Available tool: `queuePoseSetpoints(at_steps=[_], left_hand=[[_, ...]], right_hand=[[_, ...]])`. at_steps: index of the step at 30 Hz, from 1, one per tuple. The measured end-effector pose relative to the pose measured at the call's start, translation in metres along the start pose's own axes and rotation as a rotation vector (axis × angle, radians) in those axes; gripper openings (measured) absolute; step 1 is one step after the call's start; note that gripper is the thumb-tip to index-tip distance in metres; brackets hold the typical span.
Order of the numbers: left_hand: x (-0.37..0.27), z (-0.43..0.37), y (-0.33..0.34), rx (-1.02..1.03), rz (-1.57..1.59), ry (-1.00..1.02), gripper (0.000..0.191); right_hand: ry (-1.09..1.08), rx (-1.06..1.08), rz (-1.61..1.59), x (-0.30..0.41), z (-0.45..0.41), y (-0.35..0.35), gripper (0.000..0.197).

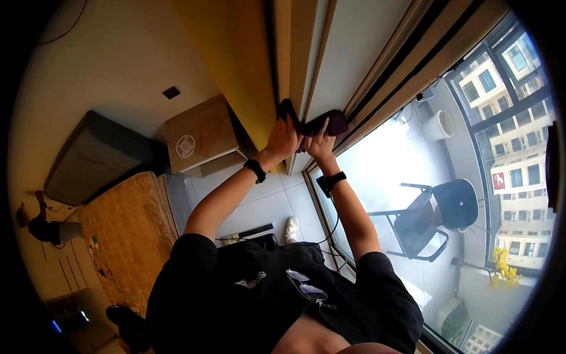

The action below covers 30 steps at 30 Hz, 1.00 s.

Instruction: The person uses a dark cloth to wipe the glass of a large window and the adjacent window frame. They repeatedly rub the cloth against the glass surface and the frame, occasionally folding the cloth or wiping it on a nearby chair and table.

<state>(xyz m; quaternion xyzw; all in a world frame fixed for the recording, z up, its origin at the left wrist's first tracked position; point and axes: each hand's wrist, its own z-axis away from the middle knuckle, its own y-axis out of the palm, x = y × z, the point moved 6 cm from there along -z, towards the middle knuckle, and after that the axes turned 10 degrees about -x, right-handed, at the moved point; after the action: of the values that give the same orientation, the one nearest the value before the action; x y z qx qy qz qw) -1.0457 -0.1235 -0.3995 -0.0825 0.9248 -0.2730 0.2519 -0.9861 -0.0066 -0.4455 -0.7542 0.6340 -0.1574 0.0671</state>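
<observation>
Both of my arms reach forward to a pale upright panel beside the glass door. A dark maroon cloth lies against this panel, bunched under my two hands. My left hand holds the cloth's left part at the panel's edge, fingers pointing away from me. Close beside it, my right hand presses the right part, its index finger stretched out along the fabric. Whether this is one cloth or two cannot be told. Dark bands sit on both wrists, and a cable runs from the right one.
A bedside cabinet with a white ring-shaped object stands at left, near a bare mattress. Another person is beyond the bed. Past the glass door are a black chair and a white bucket. Dark long objects lie on the floor.
</observation>
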Motion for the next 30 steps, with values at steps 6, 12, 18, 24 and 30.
queuePoseSetpoints(at_steps=[6, 12, 18, 24, 30], left_hand=[[-0.061, -0.099, -0.062, -0.248, -0.056, 0.067, 0.091], [-0.096, -0.166, -0.095, -0.521, 0.047, 0.190, 0.085], [-0.078, -0.159, -0.083, -0.533, 0.262, 0.171, 0.086], [-0.081, -0.157, -0.085, -0.527, 0.257, 0.162, 0.085], [-0.083, -0.151, -0.087, -0.550, 0.243, 0.158, 0.088]], right_hand=[[-0.020, -0.192, -0.177, 0.009, -0.125, -0.043, 0.063], [-0.010, -0.416, -0.160, 0.029, -0.216, -0.059, 0.063], [-0.082, -0.404, -0.101, 0.029, -0.209, -0.056, 0.064], [-0.046, -0.375, -0.119, 0.023, -0.204, -0.055, 0.061], [-0.132, -0.452, -0.117, 0.029, -0.210, -0.060, 0.061]])
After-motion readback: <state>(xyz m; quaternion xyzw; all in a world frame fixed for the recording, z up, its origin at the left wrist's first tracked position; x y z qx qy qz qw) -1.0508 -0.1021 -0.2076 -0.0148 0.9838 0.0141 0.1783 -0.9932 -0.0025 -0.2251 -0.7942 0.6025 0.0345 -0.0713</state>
